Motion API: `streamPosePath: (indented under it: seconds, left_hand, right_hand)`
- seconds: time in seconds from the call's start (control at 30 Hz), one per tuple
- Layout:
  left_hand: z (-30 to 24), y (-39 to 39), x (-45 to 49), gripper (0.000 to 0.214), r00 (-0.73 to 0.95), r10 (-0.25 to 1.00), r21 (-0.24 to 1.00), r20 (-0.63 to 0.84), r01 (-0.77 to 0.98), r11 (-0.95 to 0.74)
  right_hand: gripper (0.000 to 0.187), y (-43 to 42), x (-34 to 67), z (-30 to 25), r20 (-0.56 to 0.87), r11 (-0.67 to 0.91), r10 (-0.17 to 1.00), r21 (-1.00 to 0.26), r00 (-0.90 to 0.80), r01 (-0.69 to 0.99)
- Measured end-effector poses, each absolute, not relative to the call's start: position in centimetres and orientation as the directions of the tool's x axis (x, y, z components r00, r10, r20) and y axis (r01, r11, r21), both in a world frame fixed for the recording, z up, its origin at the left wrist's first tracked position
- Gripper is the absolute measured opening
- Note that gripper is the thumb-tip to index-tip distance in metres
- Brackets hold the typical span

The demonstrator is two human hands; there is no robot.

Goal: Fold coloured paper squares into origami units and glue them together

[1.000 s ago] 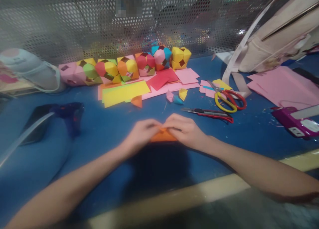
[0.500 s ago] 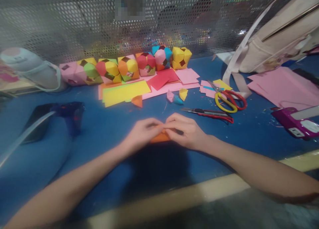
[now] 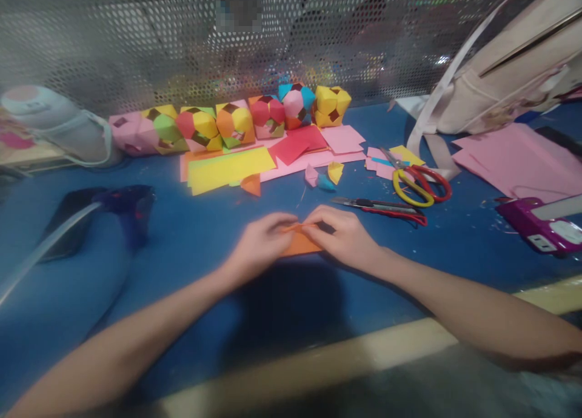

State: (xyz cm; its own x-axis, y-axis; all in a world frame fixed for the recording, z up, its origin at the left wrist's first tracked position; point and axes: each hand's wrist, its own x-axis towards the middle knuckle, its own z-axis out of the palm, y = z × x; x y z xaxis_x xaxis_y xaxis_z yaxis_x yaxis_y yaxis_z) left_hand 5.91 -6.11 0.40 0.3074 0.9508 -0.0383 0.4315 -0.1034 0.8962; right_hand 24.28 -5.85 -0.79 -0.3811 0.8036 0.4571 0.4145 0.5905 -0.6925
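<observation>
A small piece of orange paper [image 3: 300, 244] lies at the middle of the blue table, its far edge pinched between both hands. My left hand [image 3: 264, 239] closes on its left end, thumb over the paper. My right hand [image 3: 343, 233] grips the right part with thumb and fingers together. The fingertips hide some of the far edge, which looks folded up. Just beyond the hands are small folded paper pieces in pink [image 3: 311, 175], blue [image 3: 325, 182] and yellow [image 3: 335, 172]. An orange folded piece [image 3: 251, 185] sits to their left.
Several folded paper balls [image 3: 234, 124] line the back, behind yellow strips [image 3: 231, 169] and red sheets [image 3: 297, 144]. Scissors [image 3: 413, 185] and a cutter knife [image 3: 382, 207] lie right, with a purple power strip [image 3: 539, 224] beyond. A glue gun [image 3: 130, 209] and white bottle [image 3: 63, 127] stand left.
My fingers have drawn slightly apart and back, so more of the orange paper shows between them. Both hands still hold it in the same place.
</observation>
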Motion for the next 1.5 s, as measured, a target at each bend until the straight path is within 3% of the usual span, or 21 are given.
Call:
streamPosePath:
  seconds: [0.27, 0.57, 0.67, 0.83, 1.07, 1.5]
  left_hand:
    - [0.5, -5.7, 5.6, 0.03, 0.429, 0.903, 0.868, 0.013, 0.443, -0.223]
    - [0.4, -6.0, 6.2, 0.029, 0.348, 0.934, 0.89, -0.081, 0.448, -0.09]
    - [-0.1, -6.0, 6.2, 0.03, 0.281, 0.951, 0.901, -0.128, 0.434, -0.007]
    - [-0.4, -5.8, 6.0, 0.028, 0.205, 0.967, 0.924, -0.15, 0.376, 0.064]
    - [-0.1, -5.8, 6.0, 0.027, 0.205, 0.964, 0.922, -0.168, 0.378, 0.08]
    - [0.1, -5.7, 5.8, 0.025, 0.25, 0.955, 0.902, -0.159, 0.431, 0.037]
  right_hand:
    - [0.01, -5.6, 24.4, -0.7, 0.402, 0.541, 0.836, -0.715, -0.373, 0.443]
    - [0.01, -6.0, 24.1, -0.8, 0.406, 0.563, 0.818, -0.71, -0.407, 0.423]
    - [0.004, -6.2, 23.9, -0.6, 0.336, 0.477, 0.869, -0.766, -0.364, 0.432]
    - [0.011, -6.1, 23.9, -0.1, 0.177, 0.273, 0.948, -0.879, -0.263, 0.392]
    - [0.012, -5.9, 23.9, 0.1, 0.083, 0.18, 0.961, -0.911, -0.262, 0.372]
    - [0.015, -6.1, 23.9, 0.2, 0.126, 0.248, 0.944, -0.883, -0.306, 0.4]
